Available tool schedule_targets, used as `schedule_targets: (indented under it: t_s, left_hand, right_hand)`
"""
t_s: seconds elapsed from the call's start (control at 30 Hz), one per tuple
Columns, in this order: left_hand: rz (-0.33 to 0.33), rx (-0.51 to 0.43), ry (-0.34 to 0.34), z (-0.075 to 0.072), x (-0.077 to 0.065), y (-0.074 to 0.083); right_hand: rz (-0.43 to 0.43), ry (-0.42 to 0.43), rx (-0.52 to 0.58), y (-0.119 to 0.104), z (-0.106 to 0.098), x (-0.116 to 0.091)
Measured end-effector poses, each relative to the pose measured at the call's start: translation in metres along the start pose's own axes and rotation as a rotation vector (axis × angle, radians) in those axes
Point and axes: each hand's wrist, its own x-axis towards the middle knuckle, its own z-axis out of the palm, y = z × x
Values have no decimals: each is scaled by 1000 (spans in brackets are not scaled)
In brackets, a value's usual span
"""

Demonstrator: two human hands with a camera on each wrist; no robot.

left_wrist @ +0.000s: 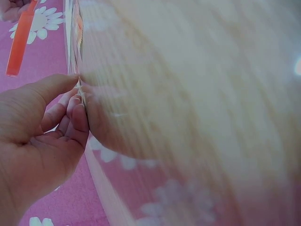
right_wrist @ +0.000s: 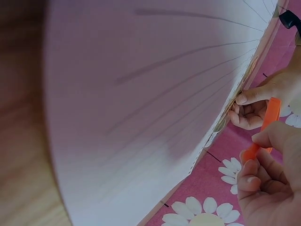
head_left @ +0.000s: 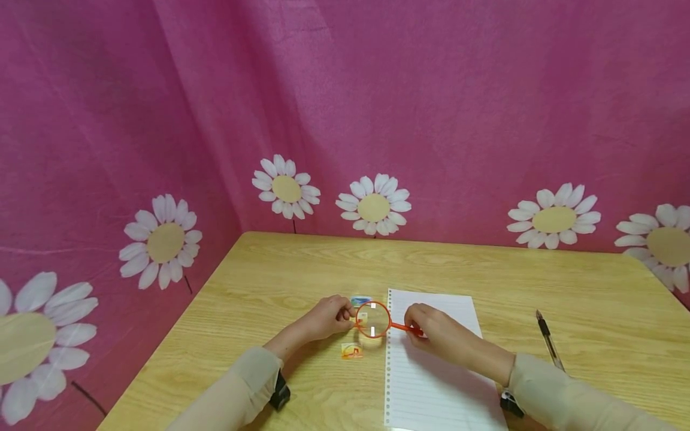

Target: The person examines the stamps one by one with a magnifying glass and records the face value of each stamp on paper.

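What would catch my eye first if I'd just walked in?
Probably the bright pink cloth with its big white daisies, hanging behind and to the left of the wooden table. Next, perhaps, the orange-red magnifying glass, its handle in the person's right grip; in the head view its lens partly overlaps a small colourful card, left of the lined sheet.

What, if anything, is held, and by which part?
The right hand holds a round red magnifying glass by its handle; whether the left hand holds anything is unclear.

Left fingers [left_wrist: 81, 120] curled, right fingers [right_wrist: 248, 183] bent in a pinch
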Motion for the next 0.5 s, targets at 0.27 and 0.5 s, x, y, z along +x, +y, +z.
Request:
schedule_targets:
  t_s: [0.27, 0.5]
  left_hand:
    - [-2, 0, 2, 1, 1, 0]
    - [-20, -10, -9, 1, 0, 0]
  right_hand:
    - [-11, 6, -7, 0, 0, 0]
    - [-18, 14, -17, 0, 1, -1]
